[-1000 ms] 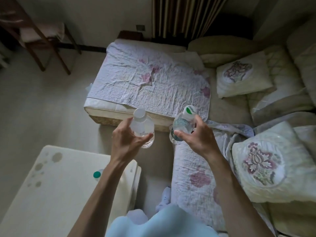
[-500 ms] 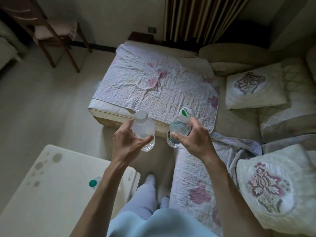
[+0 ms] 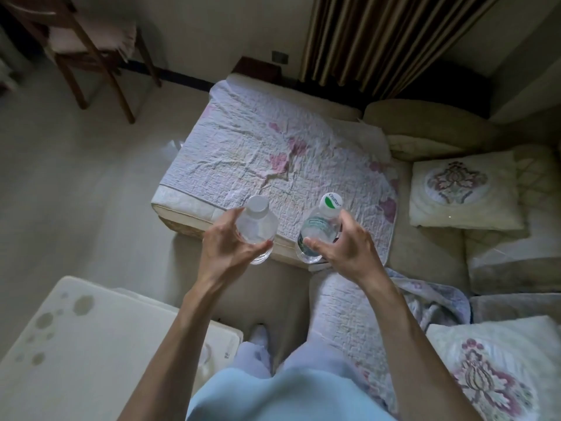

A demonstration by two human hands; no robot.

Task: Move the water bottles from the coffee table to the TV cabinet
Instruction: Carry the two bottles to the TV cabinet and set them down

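Fingers of the left hand [image 3: 226, 247] wrap a white-capped bottle [image 3: 256, 227]; the right hand [image 3: 346, 247] clasps a green-capped bottle [image 3: 320, 230]. Both ride above the quilted ottoman [image 3: 273, 159], beyond the coffee table [image 3: 76, 344]. The view has advanced (cabinet unseen), so carrying is underway.

A quilted floral cover [image 3: 273, 165] is lying wrinkled over a pale ottoman [image 3: 182, 205], with a second quilted cover [image 3: 346, 311] draping the beige sofa [image 3: 425, 247] just beside it. Two embroidered cushions are resting on the sofa, one [image 3: 461, 189] near its armrest and another [image 3: 491, 372] at the lower right, while a striped curtain [image 3: 379, 38] is hanging behind. A wooden chair [image 3: 88, 41] is standing on the pale floor [image 3: 76, 177], well apart from the sofa.
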